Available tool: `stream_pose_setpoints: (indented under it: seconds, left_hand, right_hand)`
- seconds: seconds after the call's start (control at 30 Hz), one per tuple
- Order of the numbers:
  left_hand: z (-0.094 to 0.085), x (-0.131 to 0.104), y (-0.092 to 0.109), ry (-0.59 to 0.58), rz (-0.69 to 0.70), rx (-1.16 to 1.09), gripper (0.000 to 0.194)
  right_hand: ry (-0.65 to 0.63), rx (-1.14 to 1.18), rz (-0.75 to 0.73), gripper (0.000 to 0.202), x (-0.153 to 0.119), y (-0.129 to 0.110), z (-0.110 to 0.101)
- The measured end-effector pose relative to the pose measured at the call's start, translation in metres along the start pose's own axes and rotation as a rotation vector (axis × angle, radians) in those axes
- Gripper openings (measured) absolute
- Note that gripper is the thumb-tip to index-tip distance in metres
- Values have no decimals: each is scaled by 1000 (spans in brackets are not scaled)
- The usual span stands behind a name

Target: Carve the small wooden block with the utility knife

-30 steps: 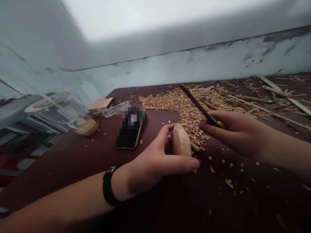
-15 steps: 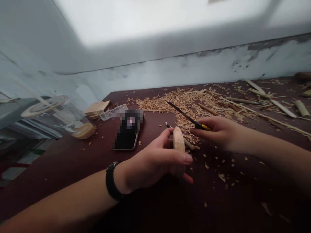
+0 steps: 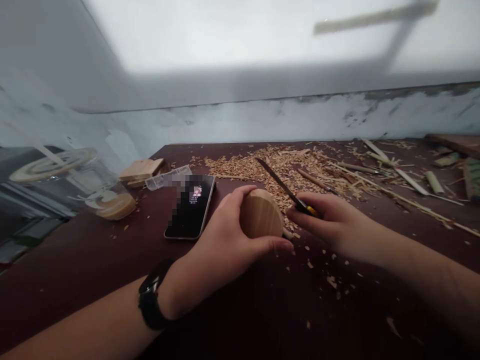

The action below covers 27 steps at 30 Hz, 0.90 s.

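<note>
My left hand [image 3: 221, 245], with a dark watch on its wrist, is closed around a rounded, pale piece of wood [image 3: 261, 215]. A broad, smooth face of the wood with visible grain is turned toward me. The fingers wrap its far side and the thumb runs along its lower edge. To the right, my right hand [image 3: 330, 215] grips the yellow and black handle of a dark, tapering file [image 3: 276, 178]. The file's blade points up and to the left, apart from the wood. Behind both hands lies a heap of wood shavings [image 3: 258, 162].
A phone [image 3: 192, 210] lies left of the wood, near a clear plastic case [image 3: 168, 177] and wooden blocks [image 3: 140, 170]. A lidded cup [image 3: 108, 195] with a straw stands farther left. Thin tools and sticks [image 3: 397, 172] are scattered at right, before the wall [image 3: 262, 122].
My left hand has turned the wood from its narrow edge to its broad face and shifted slightly left. My right hand still holds the file. The view has shifted a little.
</note>
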<state>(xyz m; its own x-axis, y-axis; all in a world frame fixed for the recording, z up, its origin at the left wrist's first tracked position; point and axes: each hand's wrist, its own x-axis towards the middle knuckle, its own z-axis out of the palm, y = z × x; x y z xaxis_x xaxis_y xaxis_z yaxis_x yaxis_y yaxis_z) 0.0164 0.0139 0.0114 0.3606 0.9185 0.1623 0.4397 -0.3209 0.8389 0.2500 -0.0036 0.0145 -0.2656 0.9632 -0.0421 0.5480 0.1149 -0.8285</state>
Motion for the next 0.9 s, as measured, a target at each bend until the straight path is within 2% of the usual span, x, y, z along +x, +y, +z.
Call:
stream_pose_setpoints:
  seconds: [0.1,0.17,0.3,0.5,0.57,0.67,0.77,0.9]
  left_hand:
    - [1,-1,0,-51,-25,-121,63]
    - [2,-3,-1,-101,-68,-196,56]
    - [2,-6,0,-123,-109,-198,59]
    - [1,-6,4,-126,-106,-272,59]
    - [2,-6,3,-155,-128,-375,62]
    - [4,-7,2,-271,-196,-649,67]
    - [5,-8,0,-383,-246,-858,55]
    - [3,-9,-2,-453,-220,-969,44]
  right_hand:
    - [9,115,10,32,1,-1,3]
    - [-4,181,-6,30,-1,-4,5]
    - [-26,224,-38,28,-4,-7,6]
    - [-34,371,23,34,-6,-8,5]
    - [-10,421,43,36,-7,-8,7]
    - [18,516,66,40,-10,-10,11]
    - [-46,536,13,35,-13,-13,17]
    - [-101,320,-175,19,-16,-18,25]
